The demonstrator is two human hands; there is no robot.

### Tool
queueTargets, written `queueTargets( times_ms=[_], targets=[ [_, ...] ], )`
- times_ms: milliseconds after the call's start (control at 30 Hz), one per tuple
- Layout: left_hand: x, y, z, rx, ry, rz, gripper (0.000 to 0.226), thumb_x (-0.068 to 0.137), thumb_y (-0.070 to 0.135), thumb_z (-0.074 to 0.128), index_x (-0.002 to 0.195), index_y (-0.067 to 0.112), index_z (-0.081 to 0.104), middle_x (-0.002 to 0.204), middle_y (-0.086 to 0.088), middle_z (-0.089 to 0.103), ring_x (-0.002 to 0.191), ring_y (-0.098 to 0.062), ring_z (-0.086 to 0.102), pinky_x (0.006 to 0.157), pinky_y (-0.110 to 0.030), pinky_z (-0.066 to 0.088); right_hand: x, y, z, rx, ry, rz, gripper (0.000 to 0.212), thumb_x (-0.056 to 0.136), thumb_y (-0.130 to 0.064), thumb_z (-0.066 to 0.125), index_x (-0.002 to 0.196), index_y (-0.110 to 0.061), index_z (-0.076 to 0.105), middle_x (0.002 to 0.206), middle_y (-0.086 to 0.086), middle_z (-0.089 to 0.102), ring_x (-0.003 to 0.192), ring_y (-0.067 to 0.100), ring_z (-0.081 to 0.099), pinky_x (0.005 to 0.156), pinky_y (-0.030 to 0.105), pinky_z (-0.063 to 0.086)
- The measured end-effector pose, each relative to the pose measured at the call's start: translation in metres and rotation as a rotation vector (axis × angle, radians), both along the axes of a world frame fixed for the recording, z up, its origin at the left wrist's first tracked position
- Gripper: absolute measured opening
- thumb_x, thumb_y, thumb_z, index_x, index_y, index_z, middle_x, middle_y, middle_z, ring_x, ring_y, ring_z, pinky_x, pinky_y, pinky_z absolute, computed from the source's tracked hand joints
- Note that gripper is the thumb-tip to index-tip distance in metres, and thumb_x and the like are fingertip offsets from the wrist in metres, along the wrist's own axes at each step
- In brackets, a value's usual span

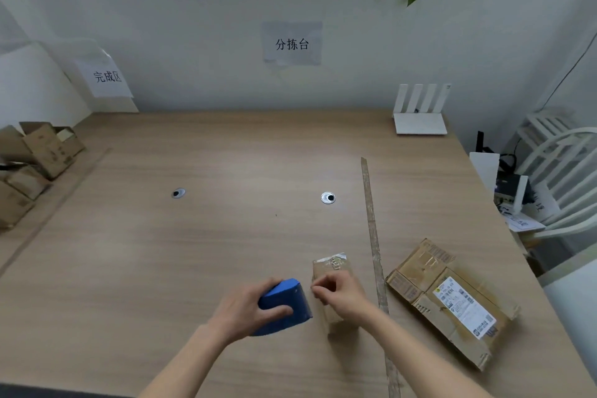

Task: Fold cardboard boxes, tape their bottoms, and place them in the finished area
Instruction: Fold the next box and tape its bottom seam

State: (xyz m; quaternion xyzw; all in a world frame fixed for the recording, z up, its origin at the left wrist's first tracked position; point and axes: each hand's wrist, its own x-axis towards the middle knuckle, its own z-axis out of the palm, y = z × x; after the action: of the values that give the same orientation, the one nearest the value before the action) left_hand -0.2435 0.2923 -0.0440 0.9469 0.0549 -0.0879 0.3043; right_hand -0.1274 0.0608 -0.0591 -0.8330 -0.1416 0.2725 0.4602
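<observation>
My left hand (248, 307) grips a blue tape dispenser (284, 305) near the front of the wooden table (193, 236). Right beside it stands a small folded cardboard box (331, 268) with shiny tape on its top. My right hand (339, 296) rests on that box, its fingertips pinched together at the box's left edge next to the dispenser; what they pinch is too small to tell. A flattened cardboard box (452, 297) with a white shipping label lies to the right.
A long strip of tape (374, 245) runs down the table between the small box and the flat one. Several folded boxes (35, 165) are piled at the left edge under a paper sign (106, 76). A white router (420, 116) stands back right; a white chair (562, 171) is beyond the table.
</observation>
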Motion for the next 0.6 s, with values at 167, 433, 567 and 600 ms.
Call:
queueTargets(
  times_ms=[167, 433, 567, 600],
  targets=[
    [-0.002, 0.008, -0.006, 0.118, 0.088, -0.028, 0.052, 0.075, 0.082, 0.051, 0.120, 0.057, 0.051, 0.094, 0.031, 0.064, 0.081, 0.007, 0.057, 0.065, -0.015, 0.042, 0.020, -0.100, -0.027, -0.058, 0.096, -0.222, 0.005, 0.090, -0.023, 0.072, 0.091, -0.019, 0.076, 0.079, -0.002, 0.076, 0.073, 0.013, 0.073, 0.070, 0.029, 0.061],
    [0.006, -0.019, -0.024, 0.112, 0.141, -0.038, 0.047, 0.074, 0.084, 0.048, 0.114, 0.059, 0.054, 0.092, 0.030, 0.066, 0.080, 0.005, 0.059, 0.068, -0.021, 0.048, 0.017, -0.126, -0.050, -0.070, 0.131, -0.298, 0.003, 0.091, -0.019, 0.073, 0.090, -0.020, 0.075, 0.075, -0.003, 0.076, 0.071, 0.013, 0.073, 0.067, 0.028, 0.061],
    [0.004, -0.023, -0.028, 0.108, 0.142, -0.029, 0.046, 0.075, 0.085, 0.047, 0.110, 0.057, 0.056, 0.090, 0.029, 0.066, 0.079, 0.004, 0.059, 0.067, -0.022, 0.047, 0.016, -0.122, -0.050, -0.089, 0.132, -0.326, 0.004, 0.091, -0.018, 0.073, 0.088, -0.021, 0.075, 0.075, 0.000, 0.076, 0.071, 0.014, 0.073, 0.065, 0.026, 0.060],
    [0.004, -0.023, -0.029, 0.105, 0.145, -0.022, 0.046, 0.075, 0.085, 0.047, 0.110, 0.056, 0.057, 0.090, 0.028, 0.066, 0.079, 0.003, 0.060, 0.067, -0.022, 0.048, 0.016, -0.121, -0.050, -0.095, 0.133, -0.327, 0.004, 0.091, -0.018, 0.072, 0.089, -0.021, 0.074, 0.076, 0.000, 0.076, 0.071, 0.014, 0.073, 0.065, 0.025, 0.060]
  ],
)
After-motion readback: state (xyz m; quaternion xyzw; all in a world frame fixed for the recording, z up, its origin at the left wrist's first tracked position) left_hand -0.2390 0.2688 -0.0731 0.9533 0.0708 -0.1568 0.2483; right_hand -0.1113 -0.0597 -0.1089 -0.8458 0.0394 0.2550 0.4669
